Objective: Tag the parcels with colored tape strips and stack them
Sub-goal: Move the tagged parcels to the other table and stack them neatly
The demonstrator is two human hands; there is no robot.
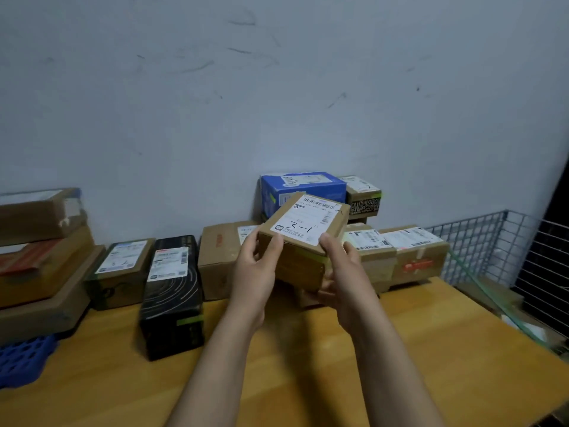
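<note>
I hold a small brown cardboard parcel [303, 241] in the air above the table, its white label marked "3-1" facing up. My left hand [257, 266] grips its left near corner, thumb on top. My right hand [341, 272] grips its right near side from below, thumb on the label edge. A green tape strip [321, 259] shows on the parcel's near right edge. Behind it a blue box [303, 189] sits on top of brown parcels against the wall.
A row of parcels lines the wall: a black box [172, 297] with green tape, a brown box [123, 272], a larger carton [218, 260], labelled boxes [409, 254] at right. Stacked cartons [40, 260] at left, a blue crate [24, 359], a wire basket [492, 241] at right. Wooden table [308, 365].
</note>
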